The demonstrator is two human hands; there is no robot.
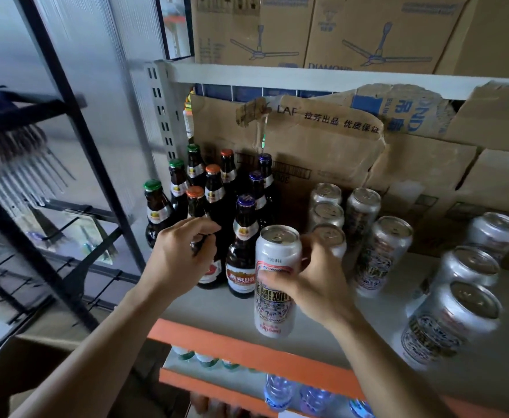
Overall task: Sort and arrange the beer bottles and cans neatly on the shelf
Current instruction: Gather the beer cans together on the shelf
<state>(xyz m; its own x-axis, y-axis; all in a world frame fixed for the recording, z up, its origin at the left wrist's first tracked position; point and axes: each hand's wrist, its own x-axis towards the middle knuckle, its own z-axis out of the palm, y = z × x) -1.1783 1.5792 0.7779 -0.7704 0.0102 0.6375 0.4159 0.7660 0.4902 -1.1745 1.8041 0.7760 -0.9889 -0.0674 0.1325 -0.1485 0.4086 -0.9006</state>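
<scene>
Held white can (274, 279) upright in right hand (319, 285) at near shelf (217, 312) edge, between bottles (244, 236) left and cans (380, 251) right. Curled left hand (181, 254) round orange-capped bottle (195, 197). Mid-sort, seemingly; next called for seating can in right rows.

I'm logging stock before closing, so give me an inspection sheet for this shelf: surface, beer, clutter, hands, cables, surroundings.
Surface: grey shelf with an orange front edge, carrying the drinks.
Job's things: nine bottles in three rows by cap colour, green, orange, blue; eight cans standing in loose rows to their right; one more can held.
Clutter: torn boxes behind the drinks.
Hands: left hand grips the front orange-capped bottle; right hand grips the can near the shelf front.
Cables: nothing seen.
Surroundings: fan boxes above, water bottles below, black rack to the left.
</scene>
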